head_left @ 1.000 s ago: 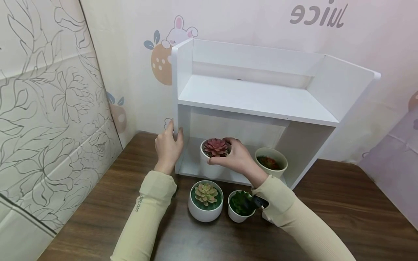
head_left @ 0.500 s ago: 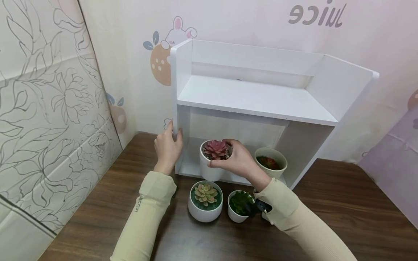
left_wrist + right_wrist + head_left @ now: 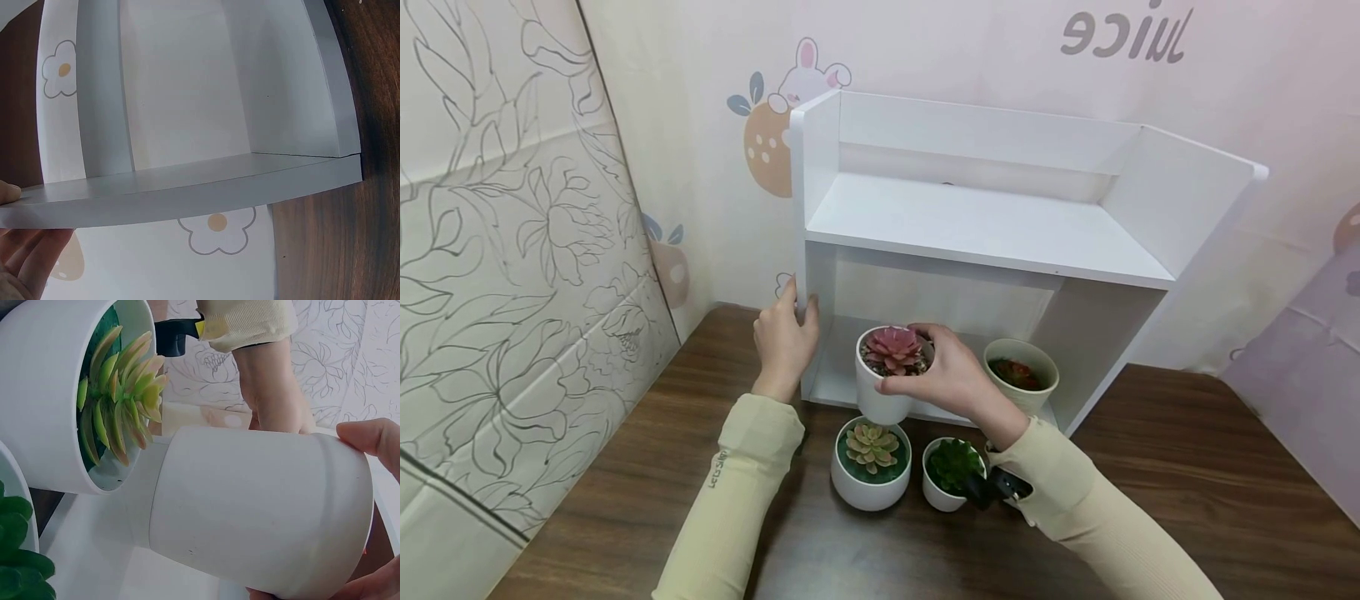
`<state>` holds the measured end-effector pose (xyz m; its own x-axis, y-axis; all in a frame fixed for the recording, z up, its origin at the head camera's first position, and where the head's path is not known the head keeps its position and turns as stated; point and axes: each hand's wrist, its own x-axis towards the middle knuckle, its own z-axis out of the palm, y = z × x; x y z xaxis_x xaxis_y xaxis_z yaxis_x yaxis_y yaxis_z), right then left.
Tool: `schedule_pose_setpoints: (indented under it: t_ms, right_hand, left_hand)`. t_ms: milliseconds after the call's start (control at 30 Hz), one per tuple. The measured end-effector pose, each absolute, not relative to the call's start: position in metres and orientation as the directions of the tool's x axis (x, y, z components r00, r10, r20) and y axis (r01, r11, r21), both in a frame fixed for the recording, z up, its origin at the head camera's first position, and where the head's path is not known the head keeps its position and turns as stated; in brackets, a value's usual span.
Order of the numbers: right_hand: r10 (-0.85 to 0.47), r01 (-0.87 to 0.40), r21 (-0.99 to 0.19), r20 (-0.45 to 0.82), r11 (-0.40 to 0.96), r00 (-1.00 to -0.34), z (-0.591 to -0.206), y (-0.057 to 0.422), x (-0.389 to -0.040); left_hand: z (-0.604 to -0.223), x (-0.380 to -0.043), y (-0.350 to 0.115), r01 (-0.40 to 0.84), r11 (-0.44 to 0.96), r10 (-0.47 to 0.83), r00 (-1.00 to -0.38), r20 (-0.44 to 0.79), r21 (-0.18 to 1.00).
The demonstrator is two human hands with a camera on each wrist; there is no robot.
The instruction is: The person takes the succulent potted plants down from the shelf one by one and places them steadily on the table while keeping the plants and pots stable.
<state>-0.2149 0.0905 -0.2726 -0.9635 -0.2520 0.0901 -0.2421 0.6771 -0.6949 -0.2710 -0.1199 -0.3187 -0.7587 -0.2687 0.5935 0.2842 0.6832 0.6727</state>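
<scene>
A white pot holding a pinkish-red succulent is in my right hand, gripped near its rim between thumb and fingers. In the right wrist view the white pot appears from the side, its base near a lower pot with a pale green succulent. My left hand holds the left side panel of the white shelf unit. In the left wrist view, the thumb lies on one face of that panel and the fingers on the other.
On the brown wooden table stand a round white pot with the pale succulent and a small pot with a dark green plant. A cream pot with a reddish plant stands at the shelf's lower right. Walls close in behind and left.
My right hand has drawn the red succulent's pot toward me, out from the lower compartment to above the rear of the round pot. The left hand stays on the panel.
</scene>
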Motion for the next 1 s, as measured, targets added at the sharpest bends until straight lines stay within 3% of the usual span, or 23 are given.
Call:
schedule_pose_setpoints:
  t_ms: [567, 1000]
  right_hand:
    - [-0.261, -0.269, -0.66, 0.112, 0.702, -0.959, -0.272, 0.093, -0.203]
    - [-0.276, -0.27, -0.667, 0.1, 0.694, -0.956, -0.271, 0.096, -0.195]
  left_hand:
    - [-0.323, -0.273, -0.121, 0.31, 0.701, -0.264, -0.724, 0.638, 0.642]
    - [-0.32, -0.273, -0.12, 0.295, 0.698, -0.263, -0.742, 0.616, 0.653]
